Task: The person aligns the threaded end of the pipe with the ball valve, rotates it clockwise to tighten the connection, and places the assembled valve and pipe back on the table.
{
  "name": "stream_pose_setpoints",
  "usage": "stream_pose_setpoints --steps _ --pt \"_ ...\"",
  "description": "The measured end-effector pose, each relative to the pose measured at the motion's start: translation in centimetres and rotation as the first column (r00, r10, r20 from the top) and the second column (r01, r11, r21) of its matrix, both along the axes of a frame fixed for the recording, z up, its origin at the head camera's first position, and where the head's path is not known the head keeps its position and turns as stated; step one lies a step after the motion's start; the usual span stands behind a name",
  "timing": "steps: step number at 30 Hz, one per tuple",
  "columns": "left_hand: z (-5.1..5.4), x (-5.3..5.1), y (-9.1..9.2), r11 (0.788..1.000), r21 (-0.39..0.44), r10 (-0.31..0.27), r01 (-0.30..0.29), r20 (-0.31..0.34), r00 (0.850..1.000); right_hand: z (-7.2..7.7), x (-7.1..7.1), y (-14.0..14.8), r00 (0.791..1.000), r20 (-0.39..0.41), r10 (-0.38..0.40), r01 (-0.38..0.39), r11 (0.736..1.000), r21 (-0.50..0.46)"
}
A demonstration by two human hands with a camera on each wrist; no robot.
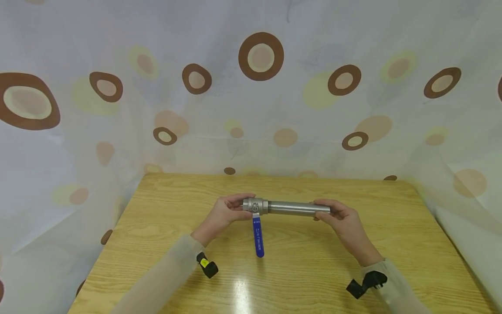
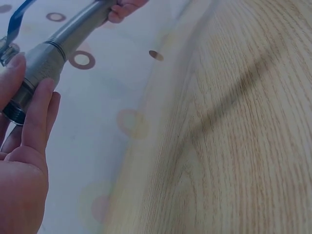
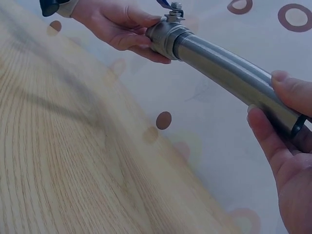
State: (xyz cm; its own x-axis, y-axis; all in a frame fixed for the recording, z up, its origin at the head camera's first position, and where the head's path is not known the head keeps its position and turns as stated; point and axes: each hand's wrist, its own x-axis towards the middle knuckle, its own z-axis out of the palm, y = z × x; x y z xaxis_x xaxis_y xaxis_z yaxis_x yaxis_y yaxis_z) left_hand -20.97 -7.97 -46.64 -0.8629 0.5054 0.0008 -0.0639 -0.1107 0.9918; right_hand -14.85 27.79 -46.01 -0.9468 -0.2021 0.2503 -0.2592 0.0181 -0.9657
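A metal ball valve [image 1: 255, 205] with a blue lever [image 1: 258, 237] is joined end to end with a steel pipe [image 1: 294, 208], held roughly level above the table. My left hand [image 1: 223, 218] grips the valve body at its left end, thumb in front and fingers behind. The lever points toward me in the head view. At the pipe's far right end, my right hand [image 1: 349, 226] pinches the pipe between thumb and fingers. Threads show where the pipe [image 3: 229, 68] meets the valve [image 3: 168, 39] in the right wrist view.
The wooden table [image 1: 176, 279] lies below both hands. A pale curtain [image 1: 298, 109] with brown and yellow round patterns stands behind the table and along both sides. Each sleeve carries a small black device at the wrist.
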Motion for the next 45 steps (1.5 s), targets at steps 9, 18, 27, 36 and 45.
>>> stream_pose_setpoints --steps 9,18,27,36,45 --pt "0.2 0.2 0.1 1.0 0.013 0.001 -0.001 0.009 1.0 -0.1 -0.1 0.4 1.0 -0.003 0.027 -0.027 1.0 0.012" --pt "0.6 0.3 0.0 0.999 0.034 0.017 -0.018 0.016 1.0 0.4 -0.2 1.1 0.992 -0.06 0.111 -0.105 0.99 0.097" --pt "0.3 0.4 -0.1 0.999 0.033 0.027 -0.028 0.039 0.999 0.4 -0.3 1.5 0.996 -0.024 0.084 -0.082 0.995 0.06" --pt "-0.1 0.3 -0.1 0.997 0.075 0.0 -0.006 0.084 0.996 0.0 -0.3 1.7 0.993 -0.055 0.105 -0.102 0.993 0.059" --pt "0.0 0.1 -0.1 0.992 0.123 0.007 -0.018 0.089 0.996 0.3 -0.5 1.7 0.997 -0.043 0.059 -0.054 0.992 0.117"
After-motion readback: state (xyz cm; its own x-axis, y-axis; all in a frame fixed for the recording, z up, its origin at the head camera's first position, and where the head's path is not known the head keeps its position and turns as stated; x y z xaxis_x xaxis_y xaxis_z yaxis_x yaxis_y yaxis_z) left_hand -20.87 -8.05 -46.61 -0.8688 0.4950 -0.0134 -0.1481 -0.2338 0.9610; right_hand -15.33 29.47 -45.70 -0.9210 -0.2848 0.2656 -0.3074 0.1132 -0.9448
